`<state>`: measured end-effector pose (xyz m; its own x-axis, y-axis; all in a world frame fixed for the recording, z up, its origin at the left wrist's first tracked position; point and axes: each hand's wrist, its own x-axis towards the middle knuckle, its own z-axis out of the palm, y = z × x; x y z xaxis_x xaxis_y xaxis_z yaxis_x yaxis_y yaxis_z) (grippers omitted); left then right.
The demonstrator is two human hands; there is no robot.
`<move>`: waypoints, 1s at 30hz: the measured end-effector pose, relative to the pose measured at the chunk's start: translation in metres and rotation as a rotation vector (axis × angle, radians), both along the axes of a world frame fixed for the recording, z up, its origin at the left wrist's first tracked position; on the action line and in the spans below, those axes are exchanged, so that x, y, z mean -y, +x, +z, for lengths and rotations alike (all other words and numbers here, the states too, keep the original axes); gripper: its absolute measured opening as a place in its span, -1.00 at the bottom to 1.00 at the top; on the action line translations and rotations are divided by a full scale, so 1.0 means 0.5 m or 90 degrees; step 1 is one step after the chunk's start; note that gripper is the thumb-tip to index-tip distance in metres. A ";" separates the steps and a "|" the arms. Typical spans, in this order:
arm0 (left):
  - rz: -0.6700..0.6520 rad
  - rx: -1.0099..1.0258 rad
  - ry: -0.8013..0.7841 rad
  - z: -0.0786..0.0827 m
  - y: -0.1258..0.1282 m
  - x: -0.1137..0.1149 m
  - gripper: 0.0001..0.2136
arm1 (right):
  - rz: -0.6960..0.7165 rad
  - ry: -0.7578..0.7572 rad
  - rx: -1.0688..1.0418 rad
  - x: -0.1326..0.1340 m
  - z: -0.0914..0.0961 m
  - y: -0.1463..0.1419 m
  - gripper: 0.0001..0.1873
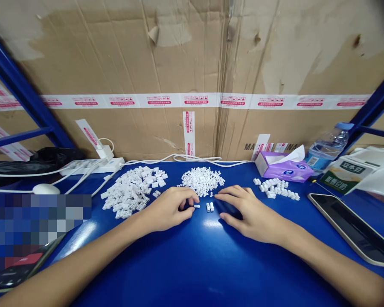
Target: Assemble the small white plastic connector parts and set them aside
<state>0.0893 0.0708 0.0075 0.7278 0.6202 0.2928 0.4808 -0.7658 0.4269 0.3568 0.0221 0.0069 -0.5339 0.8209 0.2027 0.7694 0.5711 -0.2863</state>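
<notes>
Cardboard point(131, 64) backs the blue tabletop point(192, 268). My left hand point(170, 209) is half curled, a white piece point(197, 206) at its fingertips; I can't tell if it's gripped. My right hand point(252, 213), spread and empty, is beside two connectors point(208, 207), nearer me than the pile point(201, 181).

Bare hands point(171, 209) — bare forearms point(110, 245)

Bright | glare on blue tabletop point(192, 264) (white mid-frame) | edges stretched | lower left pixelated
</notes>
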 end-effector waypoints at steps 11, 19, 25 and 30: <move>-0.039 -0.021 -0.044 0.004 -0.001 -0.002 -0.82 | 0.010 0.058 -0.074 -0.014 -0.029 -0.030 -0.72; -0.014 0.042 -0.054 0.002 0.014 0.012 -0.88 | 0.012 0.050 -0.096 -0.017 -0.030 -0.033 -0.79; 0.008 0.082 -0.032 -0.001 0.021 0.019 -0.82 | 0.008 0.029 -0.105 -0.014 -0.025 -0.037 -0.80; -0.026 0.108 -0.022 0.001 0.026 0.021 -0.77 | 0.009 0.025 -0.109 -0.013 -0.025 -0.038 -0.81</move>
<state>0.1024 0.0602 0.0081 0.6947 0.6027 0.3927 0.3683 -0.7670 0.5254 0.3380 0.0285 -0.0056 -0.5003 0.8033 0.3230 0.7034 0.5946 -0.3894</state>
